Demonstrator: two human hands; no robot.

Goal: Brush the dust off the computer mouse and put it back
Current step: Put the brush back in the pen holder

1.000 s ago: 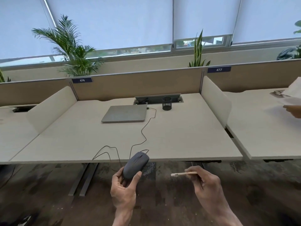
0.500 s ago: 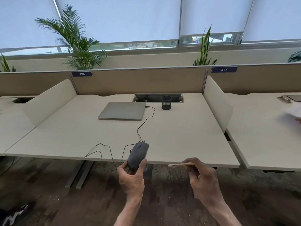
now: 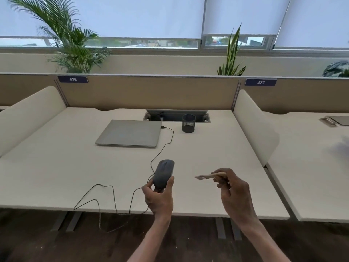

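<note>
- The dark grey oval wired mouse [image 3: 163, 173] was held upright by the left hand [image 3: 158, 197] above the pale surface [image 3: 56, 167].
- The thin wooden-handled brush [image 3: 210, 175] was pinched by the right hand [image 3: 235, 193], bristles pointed left toward the mouse, nearby but apart.

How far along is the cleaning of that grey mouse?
Done: the dark grey corded computer mouse is lifted off the beige desk, gripped in the left hand. In hand: the right hand holds a small wooden-handled brush beside the mouse, not touching it. Left: brushing, then setting it back down.
</note>
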